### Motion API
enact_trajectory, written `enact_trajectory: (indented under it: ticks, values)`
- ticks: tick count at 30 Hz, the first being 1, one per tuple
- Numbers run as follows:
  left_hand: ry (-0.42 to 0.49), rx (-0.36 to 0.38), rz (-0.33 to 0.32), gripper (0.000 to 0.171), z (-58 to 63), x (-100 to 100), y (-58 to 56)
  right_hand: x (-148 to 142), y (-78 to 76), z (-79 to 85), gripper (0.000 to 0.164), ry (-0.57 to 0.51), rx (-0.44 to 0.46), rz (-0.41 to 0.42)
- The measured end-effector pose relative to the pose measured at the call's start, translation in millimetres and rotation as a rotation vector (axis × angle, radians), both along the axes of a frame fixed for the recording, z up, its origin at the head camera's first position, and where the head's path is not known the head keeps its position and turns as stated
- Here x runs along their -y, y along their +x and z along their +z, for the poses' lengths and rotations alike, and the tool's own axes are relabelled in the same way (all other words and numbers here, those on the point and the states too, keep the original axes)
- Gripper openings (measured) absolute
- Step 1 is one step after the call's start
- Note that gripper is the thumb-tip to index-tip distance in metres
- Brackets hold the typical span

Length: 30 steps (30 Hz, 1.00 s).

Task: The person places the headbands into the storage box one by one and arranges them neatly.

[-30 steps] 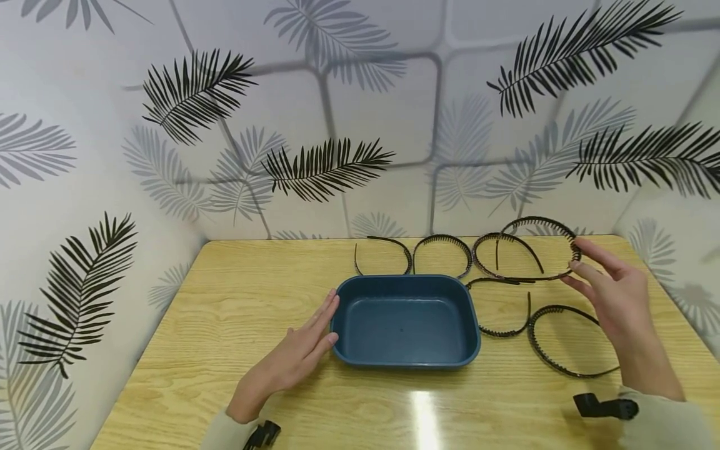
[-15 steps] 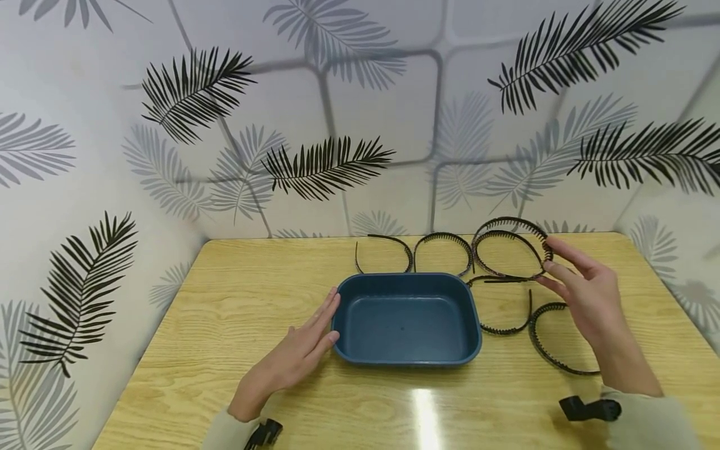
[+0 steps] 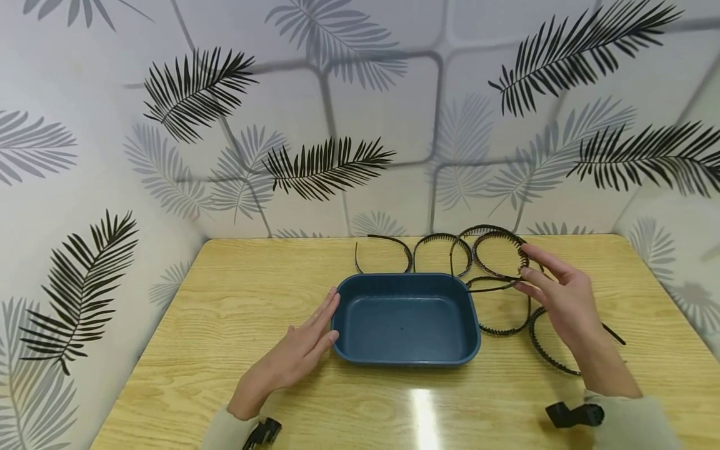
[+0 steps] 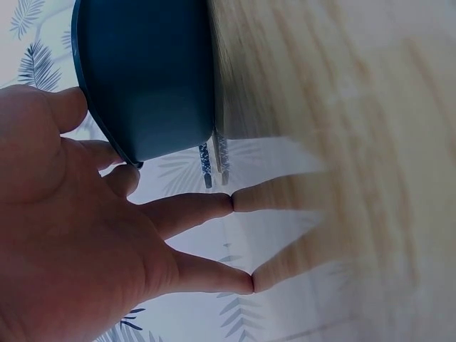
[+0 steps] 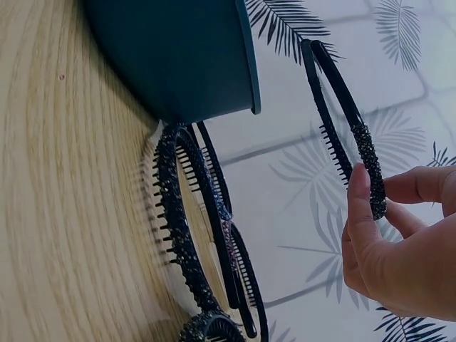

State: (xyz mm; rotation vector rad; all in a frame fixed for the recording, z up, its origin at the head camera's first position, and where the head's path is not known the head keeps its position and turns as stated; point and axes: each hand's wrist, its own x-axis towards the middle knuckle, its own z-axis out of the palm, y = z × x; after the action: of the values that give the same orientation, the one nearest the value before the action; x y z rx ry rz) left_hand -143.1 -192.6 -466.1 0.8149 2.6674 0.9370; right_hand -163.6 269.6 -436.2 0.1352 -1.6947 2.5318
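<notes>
A blue rectangular plastic basin [image 3: 402, 328] sits on the table. My left hand [image 3: 298, 353] lies along its left end, fingers extended; in the left wrist view, the thumb meets the rim and two fingertips touch the tabletop. Up in the air behind the basin's right corner, my right hand [image 3: 565, 297] pinches a black toothed headband [image 5: 367, 153] between thumb and fingers. Dark glittery stones cover its gripped part, and its two ends point left toward the basin. In the head view it overlaps other headbands lying behind it.
Several more black headbands lie on the wooden table [image 3: 225, 325]: one [image 3: 409, 253] and another [image 3: 444, 236] behind the basin, one [image 3: 500, 331] at its right, and one [image 3: 542, 350] partly hidden by the right forearm. A leaf-patterned wall [image 3: 382, 112] borders the table's back.
My right hand has carried the headband leftward, from above the right of the table to near the basin's back right corner. The left hand and the basin have stayed put.
</notes>
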Motion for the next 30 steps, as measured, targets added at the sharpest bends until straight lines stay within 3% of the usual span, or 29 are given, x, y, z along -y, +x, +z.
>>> enact_trajectory:
  ticks: [11,30]
  values:
    - [0.007,0.006,-0.003,0.064,-0.5,0.6,-1.1,16.7,1.1,-3.0,0.050,0.056,0.001,0.032]
    - [0.016,0.002,-0.012,0.064,-2.1,1.3,-1.2,48.4,4.6,-10.1,0.053,0.187,0.084,0.093]
